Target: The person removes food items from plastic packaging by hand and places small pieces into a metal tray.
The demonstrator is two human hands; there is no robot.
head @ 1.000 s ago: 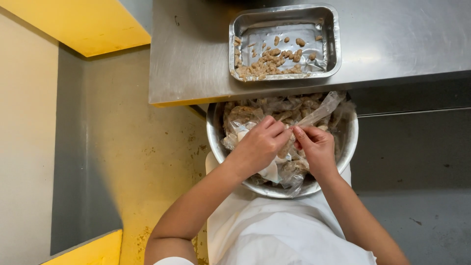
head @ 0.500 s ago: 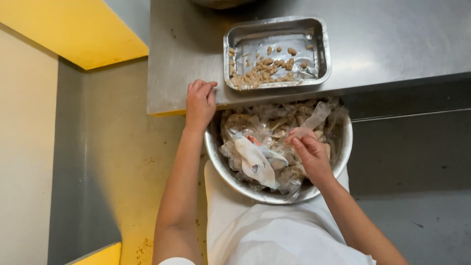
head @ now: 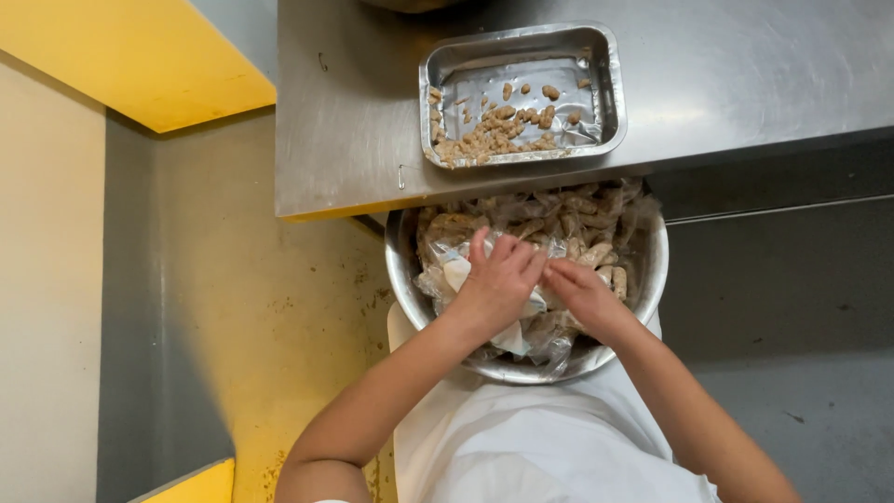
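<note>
Both hands low, close together, palms down.
Left hand (head: pixel 498 279) fingers extended and bunched, pointing up-frame, forearm bare, running down-left. Right hand (head: pixel 579 293) just beside it, fingers curled toward the left fingertips, touching or nearly; bare forearm runs down-right.

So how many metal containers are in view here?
2: a rectangular foil tray on the steel counter, and a round metal bowl below its edge, under both hands. Others may sit out of frame.
</note>
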